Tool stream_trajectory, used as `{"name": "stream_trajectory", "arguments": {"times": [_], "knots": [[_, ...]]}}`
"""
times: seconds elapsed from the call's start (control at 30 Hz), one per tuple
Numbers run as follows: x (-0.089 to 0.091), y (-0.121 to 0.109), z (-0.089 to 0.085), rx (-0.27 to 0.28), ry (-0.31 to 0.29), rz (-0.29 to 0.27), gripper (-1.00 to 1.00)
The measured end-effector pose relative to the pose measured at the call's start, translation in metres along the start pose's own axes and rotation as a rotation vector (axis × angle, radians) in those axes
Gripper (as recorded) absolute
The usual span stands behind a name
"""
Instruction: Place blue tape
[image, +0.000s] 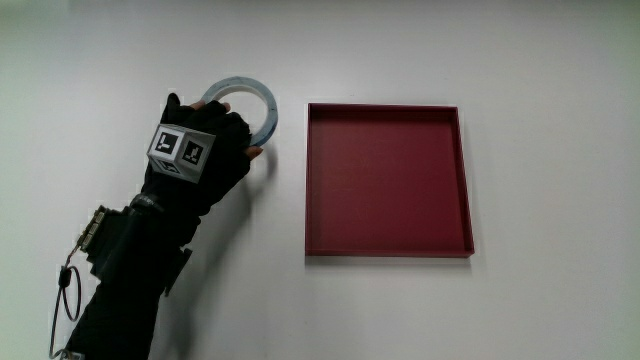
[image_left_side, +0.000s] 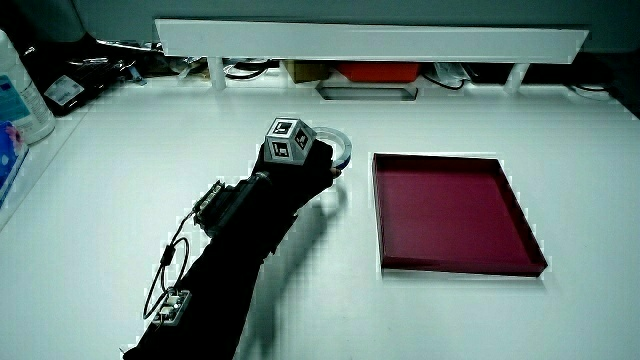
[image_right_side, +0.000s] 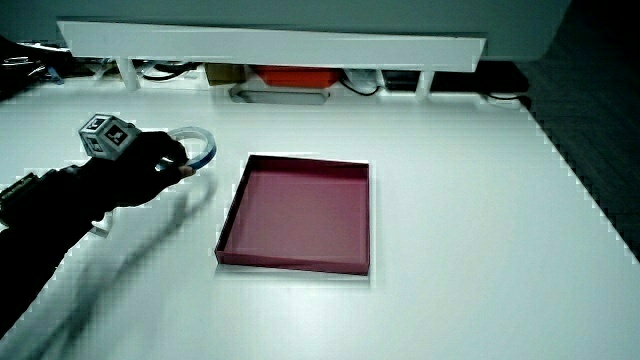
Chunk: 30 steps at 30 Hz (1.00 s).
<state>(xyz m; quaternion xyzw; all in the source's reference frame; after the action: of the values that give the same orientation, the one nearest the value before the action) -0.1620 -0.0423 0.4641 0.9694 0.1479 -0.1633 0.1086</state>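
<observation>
The blue tape (image: 245, 80) is a pale blue ring, and the hand (image: 205, 150) is shut on the part of its rim nearest the person. In both side views the tape (image_left_side: 343, 143) (image_right_side: 205, 142) hangs a little above the table with its shadow beneath it. The hand (image_left_side: 295, 160) (image_right_side: 140, 160) carries the patterned cube on its back. A square dark red tray (image: 390, 180) lies flat on the white table beside the hand and tape, with nothing in it. The tape is outside the tray (image_left_side: 450, 210) (image_right_side: 300, 215), close to the corner farthest from the person.
A low white partition (image_left_side: 370, 40) (image_right_side: 270, 45) runs along the table's edge farthest from the person, with cables and an orange object (image_right_side: 290, 75) under it. A white bottle (image_left_side: 20, 90) stands at the table's edge. Wires hang from the forearm (image: 130, 270).
</observation>
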Motion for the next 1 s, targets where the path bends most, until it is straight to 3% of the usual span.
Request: {"name": "stream_trajectory", "arguments": {"times": [0.27, 0.37, 0.43, 0.57, 0.67, 0.77, 0.9, 1.0], "knots": [[-0.023, 0.003, -0.03, -0.039, 0.049, 0.084, 0.0], [-0.029, 0.002, -0.039, -0.054, 0.031, 0.106, 0.0], [-0.031, 0.002, -0.043, -0.029, 0.047, 0.085, 0.0], [-0.035, 0.0, -0.049, -0.05, 0.045, 0.114, 0.0], [-0.038, 0.0, -0.054, -0.044, 0.042, 0.103, 0.0], [-0.033, 0.001, -0.049, -0.049, 0.065, 0.111, 0.0], [-0.036, 0.002, -0.051, -0.06, 0.034, 0.12, 0.0], [-0.035, 0.002, -0.048, -0.059, 0.047, 0.119, 0.0]]}}
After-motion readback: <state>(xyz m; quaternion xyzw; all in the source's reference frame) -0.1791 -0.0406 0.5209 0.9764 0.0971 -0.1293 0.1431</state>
